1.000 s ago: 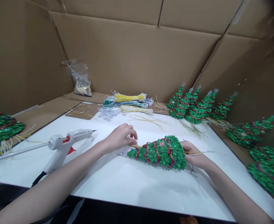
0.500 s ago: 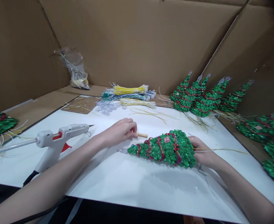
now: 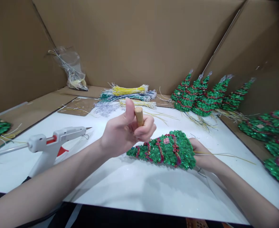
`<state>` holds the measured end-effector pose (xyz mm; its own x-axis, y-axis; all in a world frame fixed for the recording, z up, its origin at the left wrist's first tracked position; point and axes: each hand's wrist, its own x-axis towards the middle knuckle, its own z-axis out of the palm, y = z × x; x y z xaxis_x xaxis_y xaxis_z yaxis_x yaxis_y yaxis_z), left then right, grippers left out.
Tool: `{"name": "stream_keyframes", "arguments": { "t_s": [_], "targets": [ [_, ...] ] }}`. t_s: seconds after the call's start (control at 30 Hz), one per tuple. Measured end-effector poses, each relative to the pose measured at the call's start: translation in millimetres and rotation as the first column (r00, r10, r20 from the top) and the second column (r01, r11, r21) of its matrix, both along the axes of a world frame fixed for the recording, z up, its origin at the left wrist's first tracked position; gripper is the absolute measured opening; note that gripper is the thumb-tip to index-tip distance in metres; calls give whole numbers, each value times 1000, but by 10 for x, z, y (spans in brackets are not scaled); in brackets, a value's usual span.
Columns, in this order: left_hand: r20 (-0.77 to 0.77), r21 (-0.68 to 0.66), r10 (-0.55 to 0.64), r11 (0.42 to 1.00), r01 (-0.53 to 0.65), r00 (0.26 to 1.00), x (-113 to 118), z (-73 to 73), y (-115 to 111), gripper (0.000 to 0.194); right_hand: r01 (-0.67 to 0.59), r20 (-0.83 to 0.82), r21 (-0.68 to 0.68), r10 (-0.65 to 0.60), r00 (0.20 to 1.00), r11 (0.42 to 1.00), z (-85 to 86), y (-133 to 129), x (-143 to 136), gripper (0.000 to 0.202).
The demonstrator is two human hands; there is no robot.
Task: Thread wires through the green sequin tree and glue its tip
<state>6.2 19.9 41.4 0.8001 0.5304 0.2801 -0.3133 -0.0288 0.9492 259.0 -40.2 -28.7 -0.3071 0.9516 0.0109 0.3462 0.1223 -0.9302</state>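
A short wooden stick [image 3: 139, 116] stands tilted upward in my left hand [image 3: 127, 131], its fingers curled round it and the thumb raised beside it. Beyond that hand lies a green glittery tree [image 3: 165, 149] with red garland, its narrow tip pointing left and partly hidden by my left hand. At the tree's wide base is my right hand [image 3: 201, 153], its fingers mostly hidden behind the base, which it holds. Thin yellow wires [image 3: 225, 154] stick out to the right past my right wrist.
A white glue gun [image 3: 58, 139] rests at the left. Bundles of coloured wires [image 3: 129, 91] lie at the back, with a plastic bag [image 3: 74, 69] at back left. Several green trees [image 3: 208, 98] stand at back right; more lie at the right edge. Cardboard walls surround the white surface.
My left hand has risen and turned palm inward, bringing the wooden stick up from the surface to a nearly upright position. My right hand and the tree have hardly moved.
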Motion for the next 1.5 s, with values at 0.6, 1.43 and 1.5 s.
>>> {"name": "stream_keyframes", "arguments": {
  "t_s": [0.6,1.43,1.5],
  "targets": [
    [173,-421,167,903,-80,971,183,-183,-56,61,-33,-41,-15,32,999,999,-66,19,13,27],
    [112,-355,90,934,-44,990,283,-154,-65,66,-70,-80,-31,68,994,997,-72,18,8,26],
    [117,-348,70,937,-25,991,305,-147,-55,65,-55,-91,-23,53,994,998,-86,32,11,26]
  ]
}}
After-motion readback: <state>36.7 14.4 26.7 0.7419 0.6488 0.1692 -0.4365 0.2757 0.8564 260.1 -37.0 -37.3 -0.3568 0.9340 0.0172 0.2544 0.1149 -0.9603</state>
